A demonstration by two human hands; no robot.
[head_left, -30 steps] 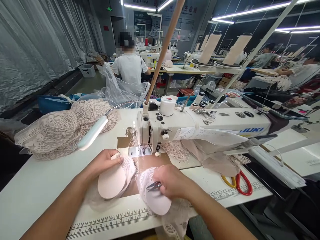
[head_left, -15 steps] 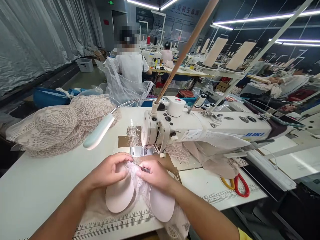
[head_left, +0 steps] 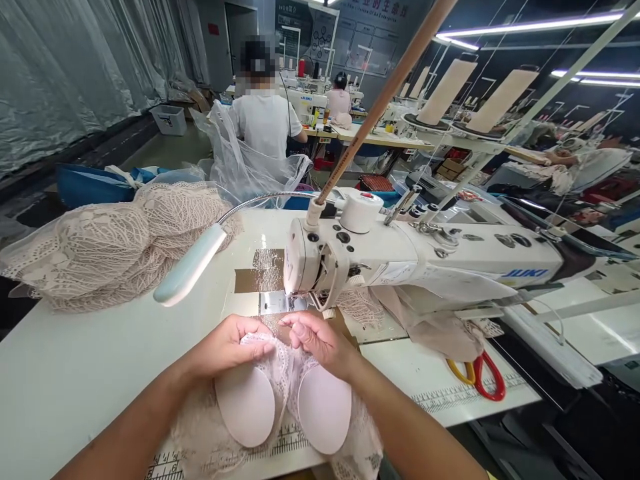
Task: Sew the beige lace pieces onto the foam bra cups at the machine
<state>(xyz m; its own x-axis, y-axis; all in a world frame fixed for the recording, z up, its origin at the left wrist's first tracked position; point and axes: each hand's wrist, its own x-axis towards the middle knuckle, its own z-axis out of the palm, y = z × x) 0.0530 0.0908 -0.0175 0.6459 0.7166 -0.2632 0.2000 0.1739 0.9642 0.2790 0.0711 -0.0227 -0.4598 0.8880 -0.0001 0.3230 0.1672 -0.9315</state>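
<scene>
A pink lace bra piece with two smooth padded cups (head_left: 245,407) lies on the white table in front of the white sewing machine (head_left: 400,257). My left hand (head_left: 227,347) pinches the lace at the top of the left cup. My right hand (head_left: 317,340) is closed on the lace at the centre, just in front of the needle plate (head_left: 275,303). The snips seen earlier in my right hand are hidden now. Both cups face up, side by side, over the printed ruler at the table's front edge.
A heap of pink lace pieces (head_left: 115,247) sits at the left. A gooseneck lamp (head_left: 187,270) reaches over the table. Red and yellow scissors (head_left: 477,373) lie at the right. A person in white (head_left: 265,123) sits ahead with their back to me.
Both hands moved together toward the needle, bringing the two cups side by side. The snips visible in my right hand earlier no longer show.
</scene>
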